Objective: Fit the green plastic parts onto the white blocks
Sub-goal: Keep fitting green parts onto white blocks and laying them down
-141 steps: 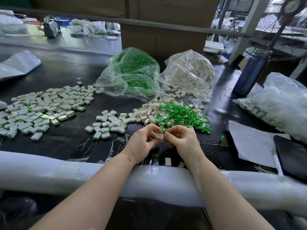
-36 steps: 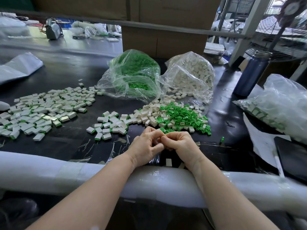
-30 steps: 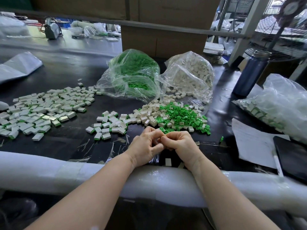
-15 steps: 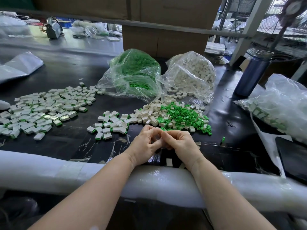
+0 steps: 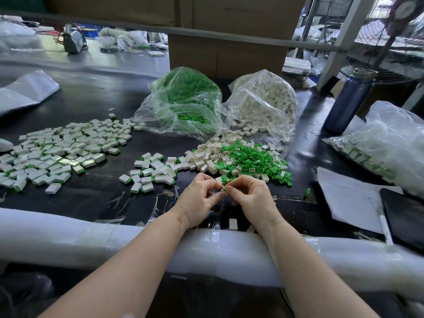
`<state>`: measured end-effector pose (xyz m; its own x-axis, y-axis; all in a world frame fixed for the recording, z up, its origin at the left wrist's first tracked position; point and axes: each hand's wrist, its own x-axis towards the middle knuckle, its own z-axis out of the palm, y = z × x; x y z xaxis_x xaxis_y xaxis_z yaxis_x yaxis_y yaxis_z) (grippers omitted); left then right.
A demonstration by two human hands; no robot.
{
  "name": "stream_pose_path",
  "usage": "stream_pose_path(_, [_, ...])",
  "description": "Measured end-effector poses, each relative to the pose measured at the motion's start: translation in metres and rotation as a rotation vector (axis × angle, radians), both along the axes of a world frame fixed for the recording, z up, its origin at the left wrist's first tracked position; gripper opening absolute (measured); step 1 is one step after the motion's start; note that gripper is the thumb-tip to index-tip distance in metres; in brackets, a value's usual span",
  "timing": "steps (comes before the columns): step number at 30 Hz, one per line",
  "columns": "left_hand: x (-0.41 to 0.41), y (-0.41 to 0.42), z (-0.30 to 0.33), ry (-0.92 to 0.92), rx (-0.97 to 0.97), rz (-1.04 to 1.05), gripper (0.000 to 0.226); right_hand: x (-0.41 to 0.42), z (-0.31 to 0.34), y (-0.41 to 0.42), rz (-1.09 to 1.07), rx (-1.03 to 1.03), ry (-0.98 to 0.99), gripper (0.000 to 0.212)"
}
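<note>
My left hand (image 5: 199, 200) and my right hand (image 5: 250, 196) meet fingertip to fingertip just above the black table, near its front edge. Between them sits a small piece showing green (image 5: 224, 188), pinched by the right fingertips; the left fingers curl against it too. Whether a white block lies behind it is hidden by my fingers. Just beyond lies a loose heap of green plastic parts (image 5: 252, 159), with white blocks (image 5: 206, 154) heaped to its left. Fitted green-and-white blocks (image 5: 151, 173) lie further left.
A large spread of fitted blocks (image 5: 57, 150) covers the left. Bags of green parts (image 5: 183, 102) and white blocks (image 5: 263, 99) stand behind. A blue bottle (image 5: 348, 99), another bag (image 5: 390, 143), paper (image 5: 348, 198) and a dark tablet (image 5: 403, 216) sit right. A padded rail (image 5: 68, 235) lines the front edge.
The hands have stayed together at the same spot. The fingertips have shifted a little, and a green piece now shows between them where a white block showed several seconds ago.
</note>
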<state>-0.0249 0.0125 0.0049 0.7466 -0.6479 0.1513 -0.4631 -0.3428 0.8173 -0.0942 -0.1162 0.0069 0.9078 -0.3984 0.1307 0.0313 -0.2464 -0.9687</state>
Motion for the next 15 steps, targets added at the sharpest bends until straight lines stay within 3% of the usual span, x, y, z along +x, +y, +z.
stream_pose_path(8, [0.0010,0.0000,-0.0006,0.006,-0.043,0.012,0.014,0.0015,-0.0018,-0.0007,-0.005,-0.044,0.009,0.016])
stream_pose_path(15, [0.0015,0.0012,0.0014,0.182,-0.184,0.054,0.018,0.0008,-0.0002,-0.0034,-0.072,0.065,-0.014,0.013])
